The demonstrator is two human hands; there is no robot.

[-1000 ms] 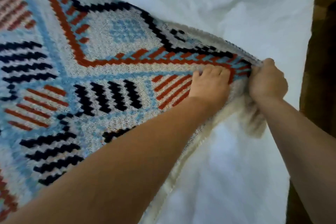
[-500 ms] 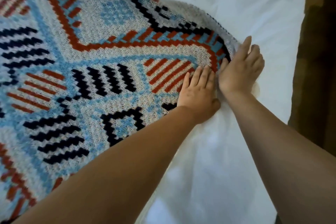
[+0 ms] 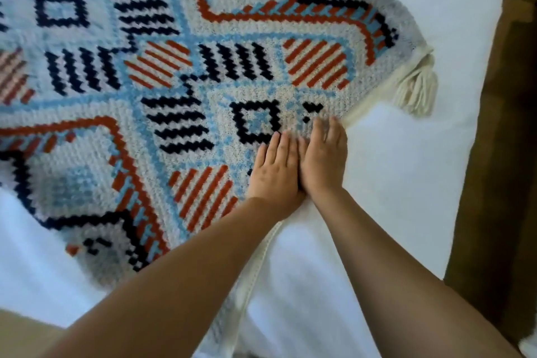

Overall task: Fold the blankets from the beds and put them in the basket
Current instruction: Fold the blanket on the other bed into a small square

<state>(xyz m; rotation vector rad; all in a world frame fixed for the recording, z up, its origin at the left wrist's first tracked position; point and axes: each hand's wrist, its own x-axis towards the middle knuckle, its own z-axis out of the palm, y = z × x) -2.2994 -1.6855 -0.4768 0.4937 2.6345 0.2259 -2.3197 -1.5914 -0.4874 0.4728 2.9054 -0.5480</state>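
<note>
Since 1 s ago the blanket (image 3: 174, 96) corner has gone from bunched & lifted in two fists to lying flat. Both hands have let go and slid down the edge, away from the corner.

Now the left hand (image 3: 276, 174) & right hand (image 3: 324, 160) lie side by side, touching along their inner edges, just right of frame ctr. Both are released: palms down, fingers straight, pressing on the blanket, gripping nothing. Right-hand fingertips are blurred; they sit by the blanket's edge, near a small black motif. Left-hand fingertips reach the corner of a black square outline.

The blanket is knitted, cream w/ a light-blue, rust-red & black geometric pattern. It's spread over the upper left & ctr of frame, on the white sheet (image 3: 406, 212) of the bed. Its corner points to the upper right, w/ a cream tassel (image 3: 417, 90) lying on the sheet. A cream border (image 3: 255, 270) runs from under the hands down toward btm ctr, next to the left forearm.

Right strip of frame shows brown wood floor (image 3: 508, 154) beside the bed. Both forearms are bare, coming in from btm left & btm right.
</note>
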